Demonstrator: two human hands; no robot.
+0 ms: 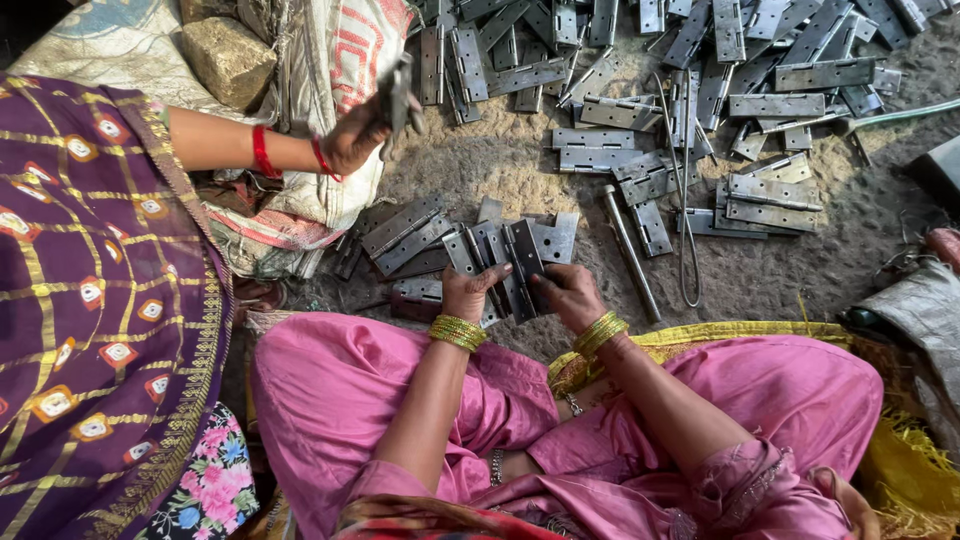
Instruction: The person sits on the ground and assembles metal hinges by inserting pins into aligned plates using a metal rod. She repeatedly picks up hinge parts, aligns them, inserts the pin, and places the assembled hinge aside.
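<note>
while both of the person's hands close round a small stack of grey metal hinges [520,265] just above the pink-clad knees, the work looks to be at the gathering and squaring stage: the left hand [468,292] has its fingers curled against the near edge of the stack, thumb side pressed in, and the right hand [570,293] grips the other side, fingers wrapped over the hinge leaves, so neither hand is spread flat. the stack sits on the dusty ground [780,280], touching more loose hinges [405,235] fanned out to its left. beyond it, a big heap of hinges [700,70] covers the top of the view, with a metal rod [630,255] and a bent wire loop [688,220] lying between heap and stack. on the left a co-worker's hand [355,135], red bangles at the wrist, pinches a single hinge [400,95] up over a woven sack [330,60]. judging by the grip, the next move would call for keeping the leaves aligned while lifting, since a loose squeeze could let them slide apart; a firm, even pinch from both sides seems needed.
</note>
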